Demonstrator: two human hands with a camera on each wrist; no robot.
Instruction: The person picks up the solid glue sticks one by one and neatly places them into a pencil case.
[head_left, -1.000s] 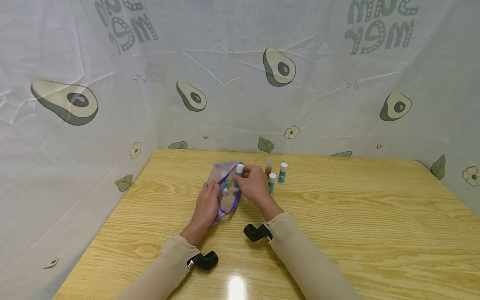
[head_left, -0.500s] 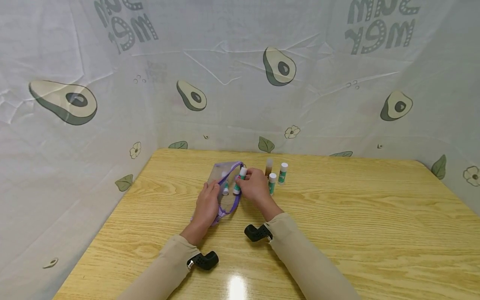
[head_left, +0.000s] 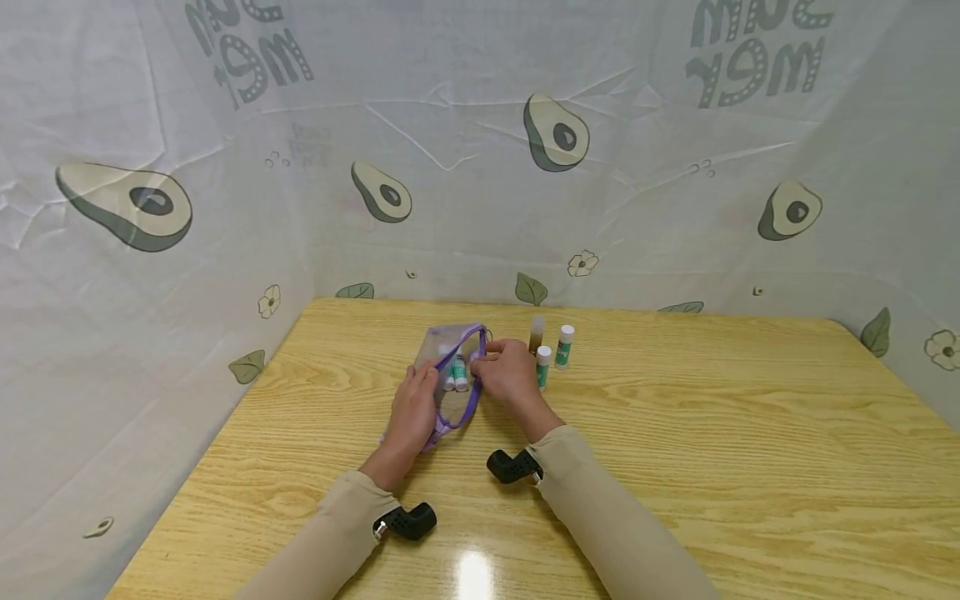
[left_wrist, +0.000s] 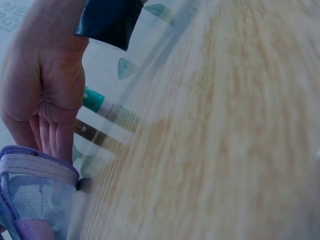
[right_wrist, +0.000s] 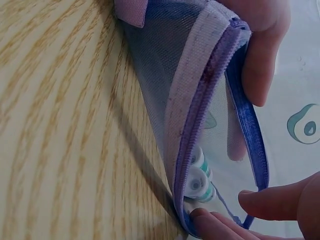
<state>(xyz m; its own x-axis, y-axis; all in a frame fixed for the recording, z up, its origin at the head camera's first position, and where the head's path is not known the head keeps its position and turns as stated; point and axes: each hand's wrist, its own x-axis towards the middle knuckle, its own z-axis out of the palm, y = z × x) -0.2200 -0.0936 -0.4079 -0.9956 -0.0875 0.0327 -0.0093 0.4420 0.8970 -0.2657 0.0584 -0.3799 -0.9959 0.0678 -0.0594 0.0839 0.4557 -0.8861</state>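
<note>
Wood-grain tabletop (head_left: 712,433) carries a grey see-through mesh pouch with purple zip edging (right_wrist: 172,100); reads as mid-loading. Left hand (head_left: 414,407) grips the pouch's left side, its mouth gaping. Right hand (head_left: 510,375) sits at the pouch's right rim, thumb and fingers apart, nothing visibly held. Two white-and-green plastic tubes (head_left: 460,375) lie inside the pouch. Right of it: two matching upright tubes (head_left: 543,367), one brown tube with a frosted cap (head_left: 536,337). Next move probably calls for backing the right hand out toward those.
</note>
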